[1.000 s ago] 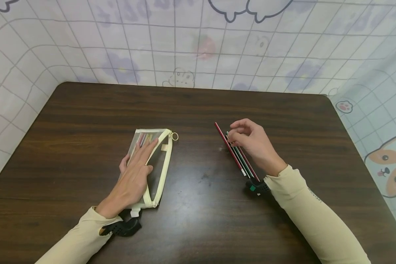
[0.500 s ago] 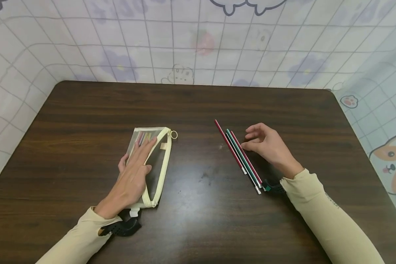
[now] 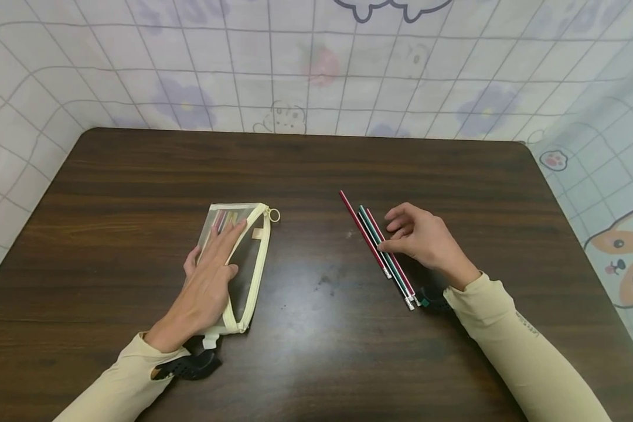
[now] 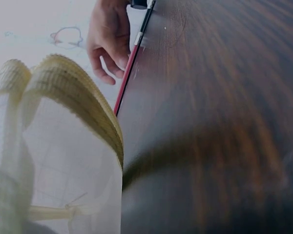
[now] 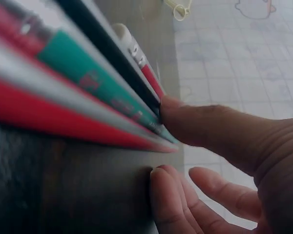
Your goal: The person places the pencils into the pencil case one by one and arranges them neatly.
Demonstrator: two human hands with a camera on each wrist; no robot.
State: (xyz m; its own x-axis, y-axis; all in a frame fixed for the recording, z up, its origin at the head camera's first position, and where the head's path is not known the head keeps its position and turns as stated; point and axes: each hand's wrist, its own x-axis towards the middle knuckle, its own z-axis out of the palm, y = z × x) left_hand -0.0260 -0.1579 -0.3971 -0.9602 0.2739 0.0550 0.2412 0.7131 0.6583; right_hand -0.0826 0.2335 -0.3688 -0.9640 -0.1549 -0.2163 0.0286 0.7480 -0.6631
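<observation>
My left hand [image 3: 206, 284] rests flat, fingers straight, on a clear pencil case [image 3: 258, 275] with a pale yellow zip. The case lies unzipped, its mouth facing right, with several coloured sticks showing through its far end. Right of centre, several pencils lie side by side on the table: a red pencil [image 3: 354, 215] on the left, then a black pencil [image 5: 107, 41], a green pencil [image 5: 88, 75] and another red pencil [image 5: 53, 114]. Over them reaches the thumb of my right hand [image 3: 427, 243]. Its other fingers are loosely bent beside the right red pencil, with a gap to the thumb.
The dark wood table [image 3: 306, 363] meets a patterned, grid-printed cloth [image 3: 316, 64] at its back and sides. A ring pull [image 3: 274, 215] sticks out at the case's far right corner. Black wrist devices [image 3: 190, 366] are strapped under both sleeves.
My right hand first moved off the pencils to the right, baring them, then came slightly back left so its thumb is over them. My left hand has stayed on the pencil case.
</observation>
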